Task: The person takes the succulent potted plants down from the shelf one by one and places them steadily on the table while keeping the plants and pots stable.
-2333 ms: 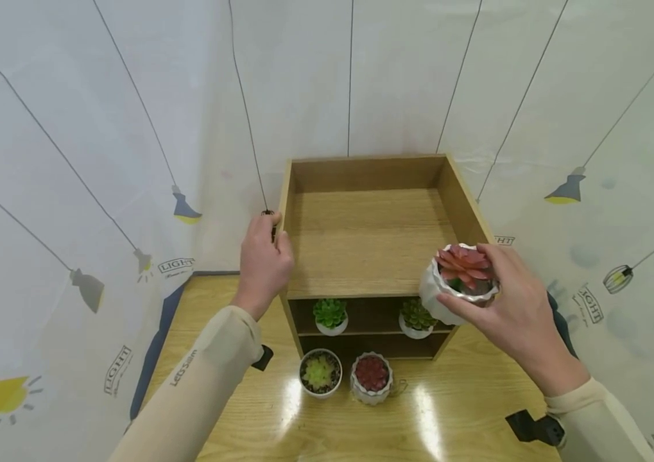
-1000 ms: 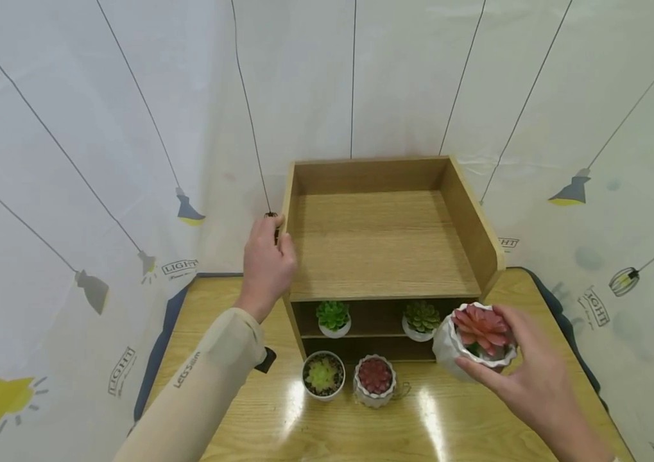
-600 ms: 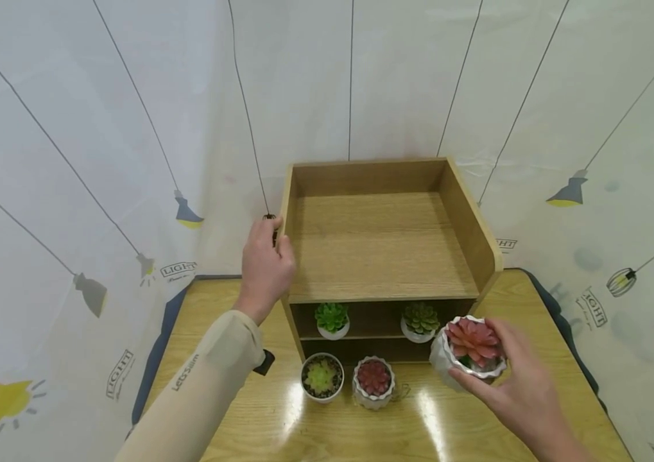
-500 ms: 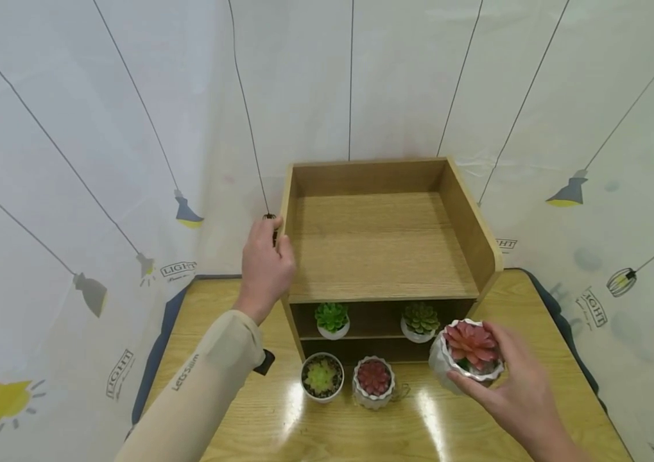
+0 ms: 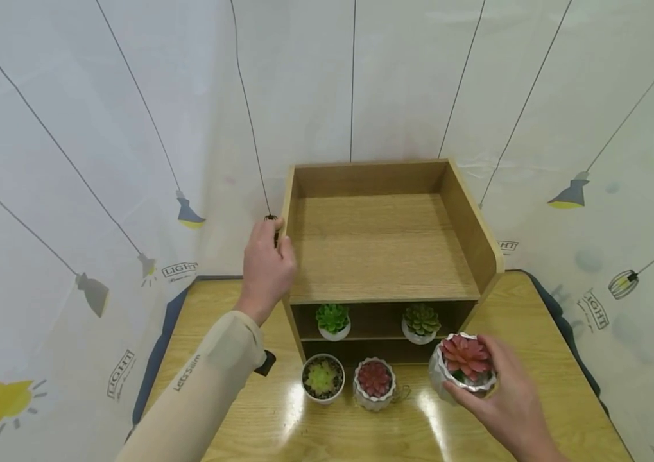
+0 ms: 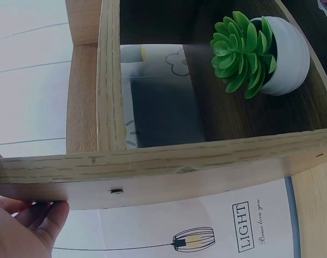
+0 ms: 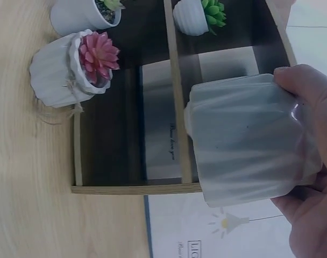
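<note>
While the left hand (image 5: 265, 266) grips the upper left edge of the wooden shelf unit (image 5: 384, 256), fingers curled over the side panel, the right hand (image 5: 506, 401) holds a white ribbed pot with a pink succulent (image 5: 464, 367), fingers and thumb wrapped round its body. That pot sits low over the table (image 5: 534, 333), just in front of the shelf unit's lower right corner; whether its base touches the wood cannot be told from the head view. Two other pots stand on the table before the unit's front edge: a white pot with a yellow-green succulent (image 5: 321, 377) toward the left, and beside it a ribbed pot with a red succulent (image 5: 374, 382). On the unit's middle shelf stand a bright green succulent (image 5: 333, 320) near the left side and a darker green succulent (image 5: 421, 322) near the right. White sheeting printed with lamps (image 5: 101, 160) hangs behind and around the table.
</note>
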The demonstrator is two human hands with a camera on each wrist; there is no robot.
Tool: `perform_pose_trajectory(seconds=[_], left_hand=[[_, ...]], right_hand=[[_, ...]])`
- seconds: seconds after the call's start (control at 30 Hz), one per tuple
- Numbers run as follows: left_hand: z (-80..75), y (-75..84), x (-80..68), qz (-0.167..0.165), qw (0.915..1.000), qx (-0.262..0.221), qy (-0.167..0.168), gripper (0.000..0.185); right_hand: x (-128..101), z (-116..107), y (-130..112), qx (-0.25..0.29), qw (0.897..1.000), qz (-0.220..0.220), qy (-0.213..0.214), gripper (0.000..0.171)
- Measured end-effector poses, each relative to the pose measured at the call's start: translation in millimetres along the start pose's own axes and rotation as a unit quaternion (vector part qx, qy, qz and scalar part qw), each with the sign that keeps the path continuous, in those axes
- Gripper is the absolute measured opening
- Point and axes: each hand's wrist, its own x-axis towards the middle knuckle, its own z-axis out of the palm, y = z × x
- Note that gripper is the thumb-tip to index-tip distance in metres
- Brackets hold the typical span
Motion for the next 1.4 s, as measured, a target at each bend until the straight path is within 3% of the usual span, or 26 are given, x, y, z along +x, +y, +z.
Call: perform_pose_trajectory(seconds=[0.17, 0.77, 1.1, 1.4], left_hand=[[-0.5, 0.3, -0.4, 0.001, 1.0, 0.0, -0.004, 0.038], [-1.4, -0.2, -0.6, -0.01, 0.9999, 0.0, -0.011, 0.04], [-1.0, 0.5, -0.1, -0.011, 0.9998, 0.001, -0.016, 0.04], [0.2, -0.5, -0.1, -0.012, 0.9998, 0.001, -0.016, 0.04]], right_hand=[[-1, 6, 3, -0.003, 1.0, 0.02, -0.011, 0.085], [-12, 40, 24, -0.006, 1.0, 0.02, -0.012, 0.083], [-18, 55, 35, -0.008, 0.999, 0.039, -0.034, 0.082], [-22, 71, 45, 0.016, 0.999, 0.034, -0.016, 0.08]])
